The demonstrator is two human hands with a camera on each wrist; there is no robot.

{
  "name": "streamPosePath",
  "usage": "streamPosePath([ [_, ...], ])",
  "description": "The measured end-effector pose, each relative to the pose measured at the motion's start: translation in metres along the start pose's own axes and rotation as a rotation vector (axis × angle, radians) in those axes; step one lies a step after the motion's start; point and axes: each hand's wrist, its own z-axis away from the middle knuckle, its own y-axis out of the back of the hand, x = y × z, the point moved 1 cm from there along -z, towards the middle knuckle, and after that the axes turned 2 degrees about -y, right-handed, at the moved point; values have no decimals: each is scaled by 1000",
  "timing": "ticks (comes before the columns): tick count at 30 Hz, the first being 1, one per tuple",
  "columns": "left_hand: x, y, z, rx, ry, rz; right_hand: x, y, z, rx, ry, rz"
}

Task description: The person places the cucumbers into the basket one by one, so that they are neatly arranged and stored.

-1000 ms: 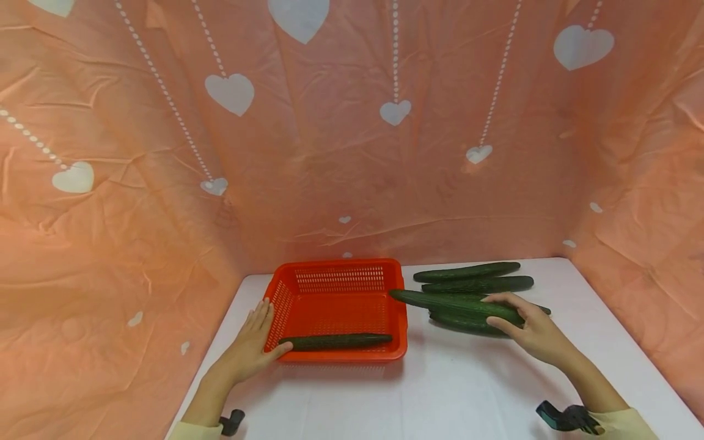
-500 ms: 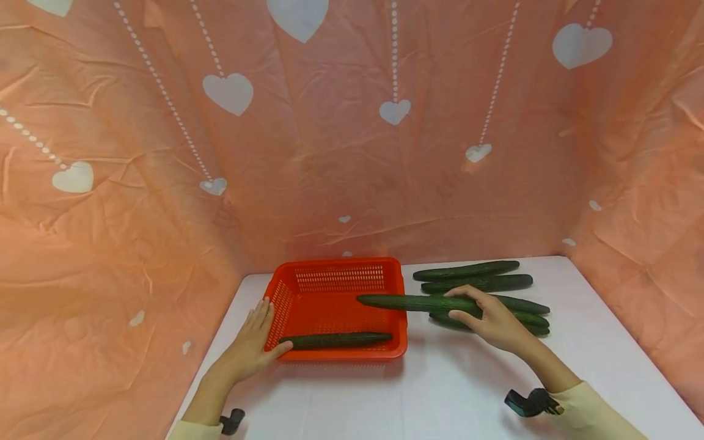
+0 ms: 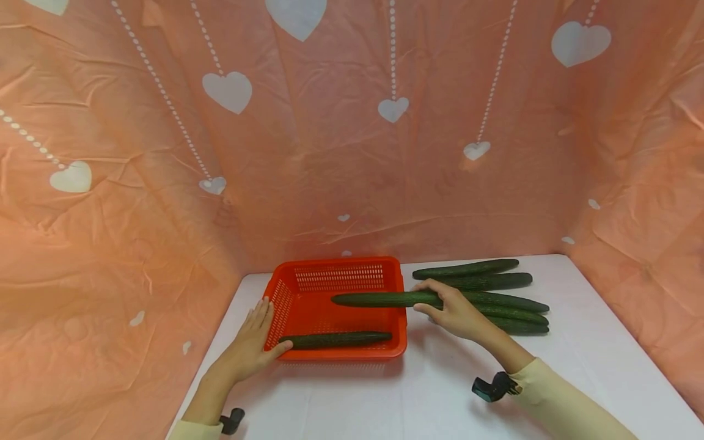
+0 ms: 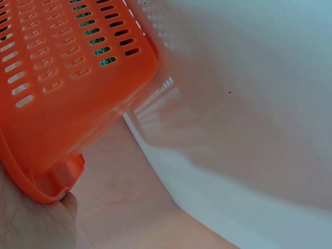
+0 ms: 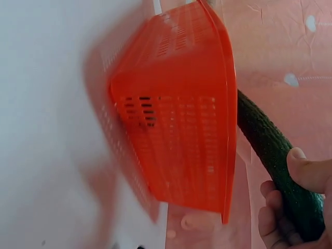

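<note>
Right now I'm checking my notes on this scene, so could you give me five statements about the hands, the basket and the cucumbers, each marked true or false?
1. The left hand touches the red basket. True.
2. The basket has no cucumber lying in it. False: a single cucumber lies along its near side.
3. The right hand holds a cucumber whose far end reaches over the basket; call it the held cucumber. True.
4. The loose cucumbers lie to the left of the basket. False: the loose cucumbers lie to its right.
5. The tabletop is white. True.
</note>
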Motion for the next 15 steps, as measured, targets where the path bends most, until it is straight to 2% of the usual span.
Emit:
streamPosePath([
  [15, 1, 0, 0, 9, -1, 13, -25, -46, -42, -130, 94, -11],
])
